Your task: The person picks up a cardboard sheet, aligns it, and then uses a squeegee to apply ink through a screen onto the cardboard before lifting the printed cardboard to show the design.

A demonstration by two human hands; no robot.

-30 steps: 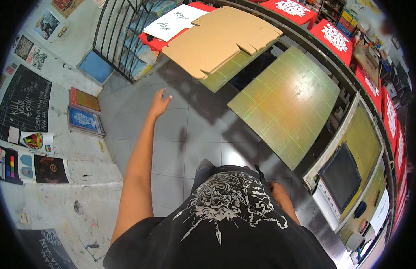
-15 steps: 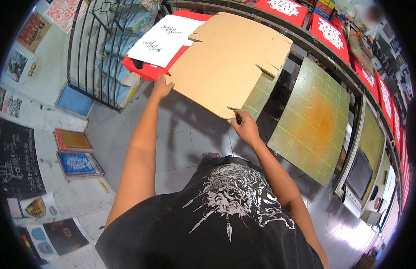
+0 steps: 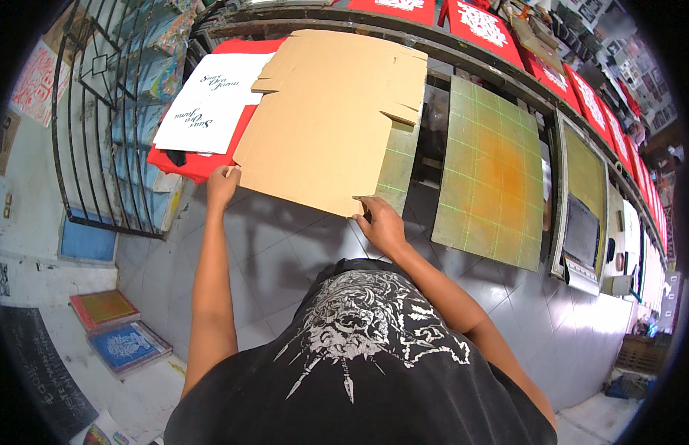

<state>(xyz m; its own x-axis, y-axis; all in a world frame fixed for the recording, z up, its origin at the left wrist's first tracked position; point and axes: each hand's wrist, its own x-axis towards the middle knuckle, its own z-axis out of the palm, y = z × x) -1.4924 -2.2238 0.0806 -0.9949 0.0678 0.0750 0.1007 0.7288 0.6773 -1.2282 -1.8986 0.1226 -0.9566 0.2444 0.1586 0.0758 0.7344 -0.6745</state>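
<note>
A large flat tan cardboard sheet [image 3: 326, 122] with notched side edges spans the upper middle. My left hand [image 3: 223, 185] is closed on its near left corner. At the near right corner, my right hand [image 3: 383, 225] pinches the edge between thumb and fingers. Left of the cardboard lies a red cloth [image 3: 192, 166], with a white sheet with black script lettering [image 3: 199, 119] on top. The cardboard overlaps the right side of the red cloth. Part of a grid-lined greenish board [image 3: 398, 167] shows beneath the cardboard's right edge.
To the right stands another grid-lined board [image 3: 493, 174] with an orange stain, then a framed screen [image 3: 582, 193]. Red printed shirts [image 3: 478, 28] line the far rack. A black metal railing [image 3: 99, 148] rises at left. Two small frames [image 3: 129, 343] lie at lower left.
My view has turned, so the cardboard, cloth and boards now appear farther left. Both hands keep hold of the cardboard's near corners.
</note>
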